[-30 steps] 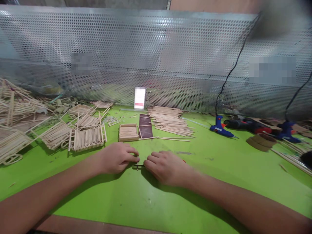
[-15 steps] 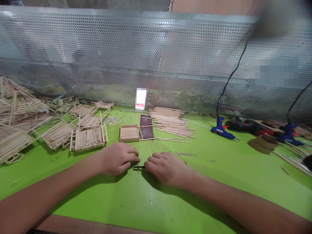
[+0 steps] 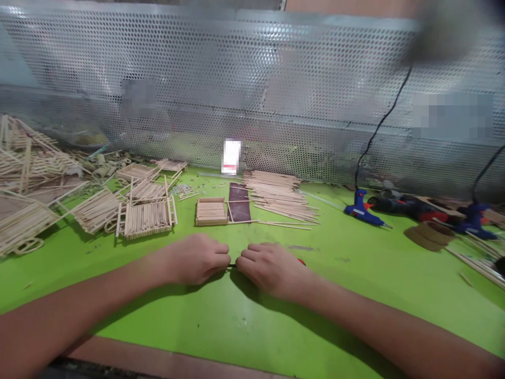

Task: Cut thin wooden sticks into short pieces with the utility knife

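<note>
My right hand [image 3: 272,267] is closed around a slim dark tool [image 3: 232,266]. Its thin dark end sticks out to the left between my hands, and a red end [image 3: 302,261] shows behind the palm; its exact kind is hidden. My left hand [image 3: 199,259] is closed at the tool's thin end, the fingertips almost meeting those of my right hand. A short thin stick is pinched there, mostly covered by the fingers. Just beyond my hands, a small tray made of sticks [image 3: 212,212] lies beside a dark brown sheet [image 3: 239,195].
Loose thin sticks [image 3: 280,196] are heaped at the back centre. Several stick-built pieces [image 3: 148,220] crowd the left. On the right are a blue glue gun [image 3: 363,209] with a hanging cord, a second glue gun [image 3: 475,221] and brown tape rolls [image 3: 428,235]. A perforated metal screen [image 3: 189,105] closes the back.
My left hand has moved slightly right, its fingers closing over the short stick and the tool's tip, which showed before. My right hand keeps its hold. The view has shifted a little.
</note>
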A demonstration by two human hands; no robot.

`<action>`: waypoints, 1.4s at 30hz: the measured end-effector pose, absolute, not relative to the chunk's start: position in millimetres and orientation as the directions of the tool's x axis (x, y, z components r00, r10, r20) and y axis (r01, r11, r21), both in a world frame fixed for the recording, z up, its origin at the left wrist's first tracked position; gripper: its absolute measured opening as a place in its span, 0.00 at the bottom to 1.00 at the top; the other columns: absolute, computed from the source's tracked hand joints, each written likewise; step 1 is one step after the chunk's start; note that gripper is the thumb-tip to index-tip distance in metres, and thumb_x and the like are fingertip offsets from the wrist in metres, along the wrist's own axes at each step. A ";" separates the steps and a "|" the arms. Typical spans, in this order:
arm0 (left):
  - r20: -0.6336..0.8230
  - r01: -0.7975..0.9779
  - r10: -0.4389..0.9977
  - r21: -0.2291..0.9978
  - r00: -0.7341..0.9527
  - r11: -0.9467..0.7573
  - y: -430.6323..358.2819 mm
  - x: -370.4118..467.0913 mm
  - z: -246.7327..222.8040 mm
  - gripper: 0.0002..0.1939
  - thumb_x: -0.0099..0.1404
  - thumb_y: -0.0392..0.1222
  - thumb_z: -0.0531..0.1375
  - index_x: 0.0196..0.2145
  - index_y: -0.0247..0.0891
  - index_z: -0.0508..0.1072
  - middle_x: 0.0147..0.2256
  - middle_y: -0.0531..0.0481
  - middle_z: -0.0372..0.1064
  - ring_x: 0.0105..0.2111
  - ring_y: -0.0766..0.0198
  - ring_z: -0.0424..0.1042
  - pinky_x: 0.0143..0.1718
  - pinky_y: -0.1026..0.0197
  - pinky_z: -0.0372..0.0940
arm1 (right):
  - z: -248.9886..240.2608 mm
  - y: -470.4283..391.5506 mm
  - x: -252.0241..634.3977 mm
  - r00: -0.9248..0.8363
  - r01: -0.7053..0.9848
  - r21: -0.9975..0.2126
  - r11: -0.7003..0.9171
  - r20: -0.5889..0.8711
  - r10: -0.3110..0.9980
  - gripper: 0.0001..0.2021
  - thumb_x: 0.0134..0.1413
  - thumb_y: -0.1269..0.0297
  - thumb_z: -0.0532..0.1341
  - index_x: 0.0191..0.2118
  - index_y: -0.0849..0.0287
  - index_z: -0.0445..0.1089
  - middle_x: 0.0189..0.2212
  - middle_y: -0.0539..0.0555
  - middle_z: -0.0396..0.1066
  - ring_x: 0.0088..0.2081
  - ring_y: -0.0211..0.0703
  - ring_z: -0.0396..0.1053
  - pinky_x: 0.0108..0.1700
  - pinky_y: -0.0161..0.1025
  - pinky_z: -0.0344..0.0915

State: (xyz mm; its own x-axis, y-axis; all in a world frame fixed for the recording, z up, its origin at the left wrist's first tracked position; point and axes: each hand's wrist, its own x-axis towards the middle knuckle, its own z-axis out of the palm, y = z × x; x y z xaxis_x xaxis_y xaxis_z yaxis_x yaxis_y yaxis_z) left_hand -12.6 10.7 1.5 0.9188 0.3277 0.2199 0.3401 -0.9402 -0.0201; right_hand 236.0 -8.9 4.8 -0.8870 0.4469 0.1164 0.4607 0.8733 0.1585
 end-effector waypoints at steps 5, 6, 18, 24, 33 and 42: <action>0.248 0.347 0.335 -0.001 0.909 -0.938 7.1 -10.4 4.6 0.11 0.71 0.34 0.60 0.29 0.38 0.67 0.26 0.54 0.67 0.24 0.65 0.65 0.25 0.58 0.54 | 4.0 -9.1 237.6 -0.895 0.436 0.120 0.892 0.159 0.416 0.06 0.63 0.76 0.60 0.36 0.59 0.69 0.29 0.50 0.71 0.31 0.42 0.63 0.36 0.40 0.55; 0.247 0.345 0.334 0.001 0.909 -0.939 6.5 -10.9 5.6 0.11 0.71 0.34 0.60 0.29 0.38 0.67 0.26 0.54 0.68 0.24 0.64 0.65 0.25 0.58 0.54 | 4.3 -8.7 237.0 -0.897 0.432 0.111 0.895 0.159 0.413 0.06 0.63 0.76 0.59 0.36 0.59 0.68 0.29 0.51 0.71 0.31 0.42 0.63 0.35 0.40 0.55; 0.284 0.408 0.376 -0.062 0.882 -0.911 1.7 -30.3 -2.5 0.08 0.71 0.35 0.61 0.32 0.38 0.70 0.28 0.53 0.70 0.26 0.62 0.67 0.27 0.56 0.53 | 2.9 -5.4 218.6 -0.902 0.432 0.155 0.889 0.085 0.423 0.03 0.67 0.72 0.60 0.39 0.59 0.70 0.32 0.52 0.73 0.34 0.44 0.66 0.38 0.40 0.60; 0.285 0.407 0.372 -0.073 0.884 -0.911 1.2 -31.9 -3.5 0.06 0.71 0.35 0.60 0.34 0.38 0.70 0.29 0.52 0.69 0.26 0.63 0.66 0.26 0.57 0.53 | 4.6 -10.8 222.9 -0.844 0.526 0.122 0.842 0.198 0.498 0.09 0.73 0.63 0.57 0.41 0.59 0.71 0.32 0.52 0.73 0.33 0.43 0.65 0.39 0.42 0.59; 0.267 0.541 0.547 0.101 0.793 -0.835 -2.4 -28.8 1.8 0.20 0.72 0.56 0.59 0.50 0.37 0.73 0.41 0.45 0.76 0.36 0.56 0.74 0.36 0.56 0.65 | 2.0 -8.4 228.3 -0.879 0.462 0.126 0.878 0.202 0.433 0.03 0.68 0.71 0.60 0.41 0.60 0.71 0.31 0.51 0.71 0.33 0.43 0.64 0.36 0.40 0.56; 0.305 0.536 0.547 0.129 0.779 -0.835 -6.8 -27.6 0.6 0.26 0.71 0.56 0.60 0.57 0.34 0.74 0.49 0.39 0.77 0.44 0.50 0.77 0.44 0.49 0.72 | 9.5 -12.0 240.3 -0.860 0.503 0.106 0.858 0.154 0.486 0.06 0.70 0.71 0.57 0.40 0.60 0.71 0.32 0.52 0.72 0.33 0.42 0.64 0.35 0.40 0.56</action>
State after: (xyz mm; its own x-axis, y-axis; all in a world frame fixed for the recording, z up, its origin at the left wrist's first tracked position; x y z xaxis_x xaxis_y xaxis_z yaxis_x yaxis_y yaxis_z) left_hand -27.6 -6.8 0.6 0.7794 0.5474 0.3049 0.5358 -0.8345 0.1286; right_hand 240.3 -12.0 9.5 -0.8603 0.4860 0.1541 0.5034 0.8576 0.1055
